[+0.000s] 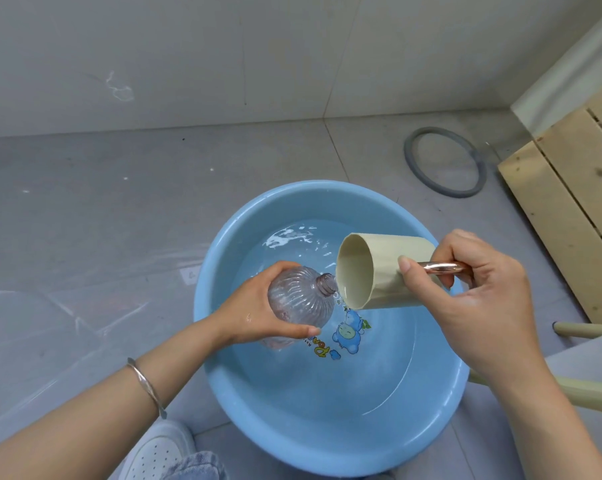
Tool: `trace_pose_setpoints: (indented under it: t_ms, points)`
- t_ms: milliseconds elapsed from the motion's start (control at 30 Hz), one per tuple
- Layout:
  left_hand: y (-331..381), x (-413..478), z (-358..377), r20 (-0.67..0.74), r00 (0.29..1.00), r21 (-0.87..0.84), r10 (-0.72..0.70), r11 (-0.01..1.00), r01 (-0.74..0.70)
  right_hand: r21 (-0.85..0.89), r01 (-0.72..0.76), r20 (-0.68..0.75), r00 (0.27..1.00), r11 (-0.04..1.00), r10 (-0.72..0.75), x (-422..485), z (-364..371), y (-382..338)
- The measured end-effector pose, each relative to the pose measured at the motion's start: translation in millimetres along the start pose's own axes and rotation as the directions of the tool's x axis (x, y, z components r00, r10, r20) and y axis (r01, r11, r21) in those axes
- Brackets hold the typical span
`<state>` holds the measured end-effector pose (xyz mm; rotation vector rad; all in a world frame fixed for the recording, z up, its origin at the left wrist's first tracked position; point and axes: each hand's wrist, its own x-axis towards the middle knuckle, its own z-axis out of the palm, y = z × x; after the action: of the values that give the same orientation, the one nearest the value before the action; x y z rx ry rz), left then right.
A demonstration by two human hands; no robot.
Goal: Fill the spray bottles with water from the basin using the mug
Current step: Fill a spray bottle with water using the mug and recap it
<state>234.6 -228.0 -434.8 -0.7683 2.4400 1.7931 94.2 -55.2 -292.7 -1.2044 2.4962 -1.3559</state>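
A blue basin [285, 434] holding shallow water sits on the grey floor. My left hand [254, 313] grips a clear ribbed spray bottle [301, 299] without its cap, tilted over the basin with its open neck pointing right. My right hand [476, 292] holds a beige mug [386, 271] by its shiny metal handle, thumb pressed on the mug's side. The mug is tipped on its side, its rim just right of the bottle's neck, and water runs from its lip at the neck.
A grey ring [443, 161] lies on the floor behind the basin. A wooden slatted pallet [569, 202] stands at the right. Beige stool legs [587, 329] reach in from the right edge. My white shoe [161, 452] is by the basin's near left side.
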Motion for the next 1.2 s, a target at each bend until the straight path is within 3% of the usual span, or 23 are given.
trace_pose_setpoints:
  t_ms: [533,867,967,1067,1200]
  points:
    - [-1,0,0,0.004,1.0,0.022,-0.003,1.0,0.003,-0.168,0.193,0.042,0.981,0.967,-0.188,-2,5,-8]
    - [0,1,-1,0.001,1.0,0.002,-0.001,1.0,0.001,-0.173,0.268,0.074,0.963,0.948,-0.259,-7,11,-9]
    - [0,1,-1,0.001,1.0,-0.02,0.0,1.0,0.0,-0.119,0.177,0.025,0.984,0.977,-0.175,-9,11,-4]
    - [0,1,-1,-0.006,1.0,-0.032,-0.002,0.999,0.002,0.09,-0.041,-0.089,0.995,0.995,0.049,-10,9,9]
    - [-2,2,-1,-0.011,1.0,-0.023,-0.005,1.0,0.005,0.286,-0.305,-0.17,0.917,0.908,0.362,-15,10,45]
